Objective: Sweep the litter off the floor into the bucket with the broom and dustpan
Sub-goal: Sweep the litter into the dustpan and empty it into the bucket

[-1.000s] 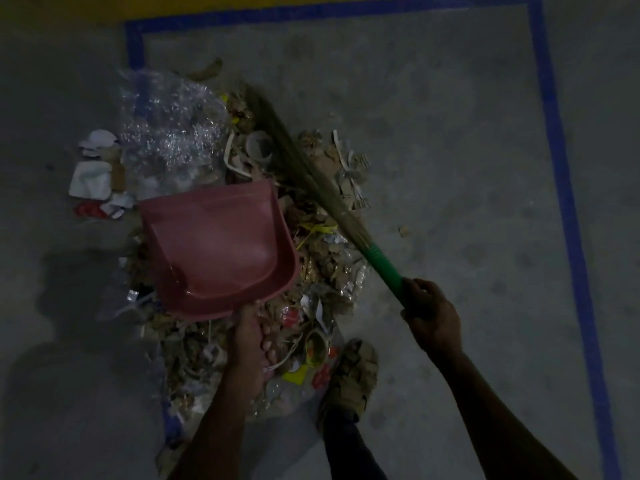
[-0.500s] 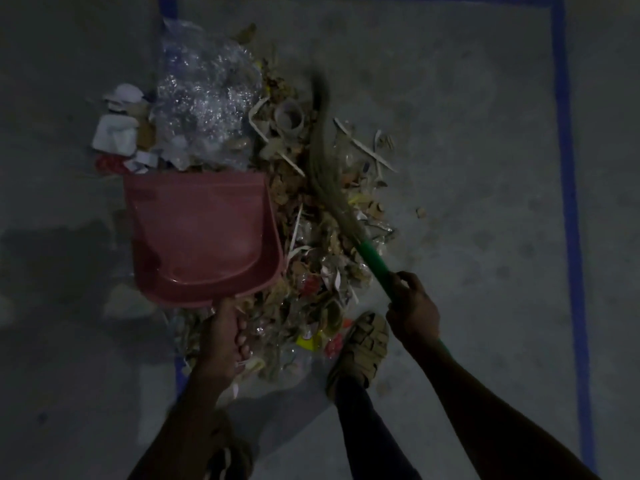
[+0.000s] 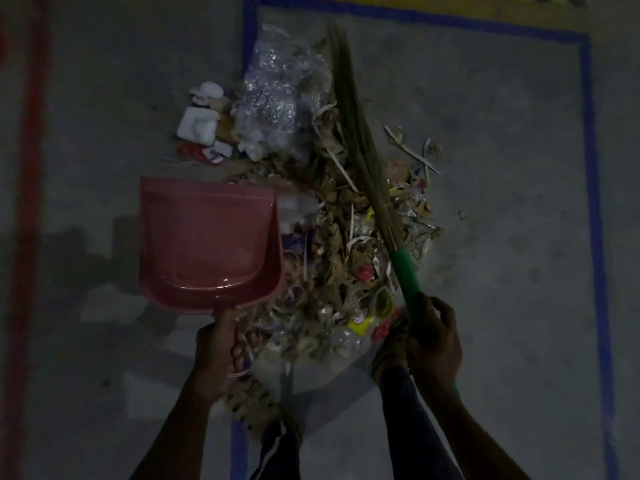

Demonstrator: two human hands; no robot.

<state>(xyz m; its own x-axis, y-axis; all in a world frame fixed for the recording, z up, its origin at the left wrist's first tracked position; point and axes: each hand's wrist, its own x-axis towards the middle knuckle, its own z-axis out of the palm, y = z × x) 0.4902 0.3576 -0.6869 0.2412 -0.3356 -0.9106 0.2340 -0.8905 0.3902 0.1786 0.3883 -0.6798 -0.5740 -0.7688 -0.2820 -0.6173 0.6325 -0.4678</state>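
Two hands work over a dim concrete floor (image 3: 502,202). Left hand (image 3: 216,355) has its grip curled round the handle of a red dustpan (image 3: 207,244), whose empty tray lies just ahead of that grip, open edge facing away. Right hand (image 3: 434,336) has its grip wrapped round the green handle of a broom (image 3: 367,157); the bristles reach forward and to the left from that grip, lying across the litter (image 3: 346,258). The heap sits between the two grips and ahead of them, touching the dustpan's right side. It looks like dry leaves, paper scraps, wrappers and a crumpled clear plastic bag (image 3: 280,105) at the far end: light, loose stuff likely to scatter or blow. Soft bristles would bend, so short strokes suit, holding the stiff handle low. No bucket is in view.
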